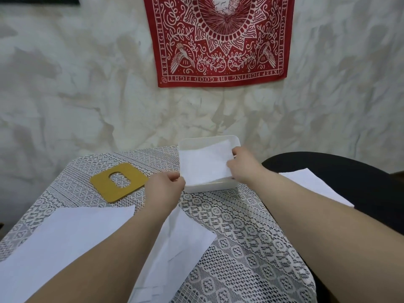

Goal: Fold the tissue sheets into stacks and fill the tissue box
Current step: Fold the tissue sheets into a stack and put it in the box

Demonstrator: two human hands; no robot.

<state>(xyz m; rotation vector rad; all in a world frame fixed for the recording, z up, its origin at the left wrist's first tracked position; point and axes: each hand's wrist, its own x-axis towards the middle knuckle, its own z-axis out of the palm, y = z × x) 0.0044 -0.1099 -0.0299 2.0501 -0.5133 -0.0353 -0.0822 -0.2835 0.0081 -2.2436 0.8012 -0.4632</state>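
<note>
Left hand [165, 185] and right hand [243, 166] pinch opposite edges of folded tissue [203, 164], held over white tissue box [209, 186]

Lace-covered table [240, 237], tissue box [209, 186], yellow lid [118, 182], tissue sheets [65, 237]

Tissue box [235, 142]: white, plain. Folded tissue [204, 164] over it: white, no print. Lid [119, 182] at 9 o'clock of the box: mustard yellow, one colour throughout. Tablecloth [251, 237]: white lace over a dark ground, bands of diamonds and rings. Loose sheets [72, 232] at 7 o'clock: white, faintly bluish. Wall hanging [218, 40] at 12 o'clock: red, cream line pattern of leaves, birds, rays, lettered border. Wall [76, 95]: off-white with grey-beige mottling. Chair [349, 171] at 3 o'clock: black.
</note>
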